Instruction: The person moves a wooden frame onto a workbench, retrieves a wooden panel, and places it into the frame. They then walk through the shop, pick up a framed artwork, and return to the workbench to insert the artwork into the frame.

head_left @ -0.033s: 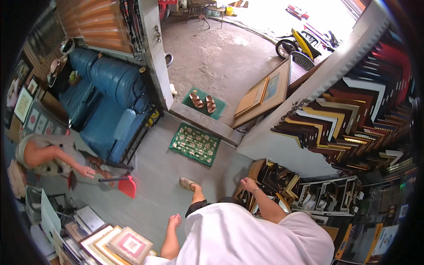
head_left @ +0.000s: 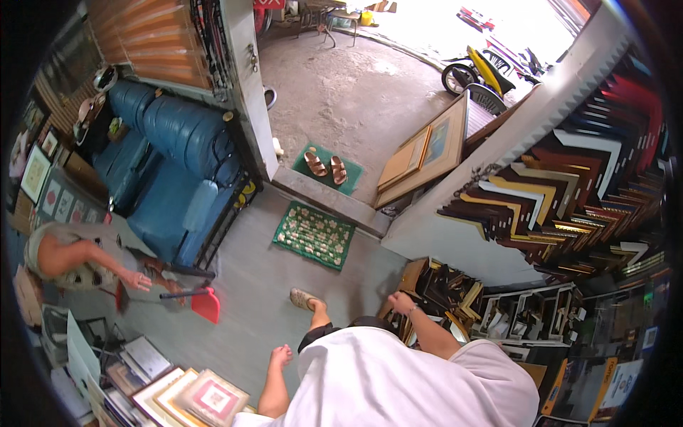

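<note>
Reaching with the right hand (head_left: 403,303) into a box (head_left: 427,281) of frame pieces.

Right arm bent at the elbow, forearm stretched forward and to the right, hand curled palm-down over dark frame pieces (head_left: 447,288) in the box against the white wall (head_left: 455,242); whether pinching one, cannot tell. Left arm hanging straight down, left hand (head_left: 281,354) loosely open, fingers slack, holding nothing, above the grey floor (head_left: 249,313) near stacked frames (head_left: 203,398). Sandalled foot (head_left: 304,299) stepped forward, just short of a green mat (head_left: 314,235). To the left, another person's hand (head_left: 135,279) near a red dustpan (head_left: 205,304).
</note>
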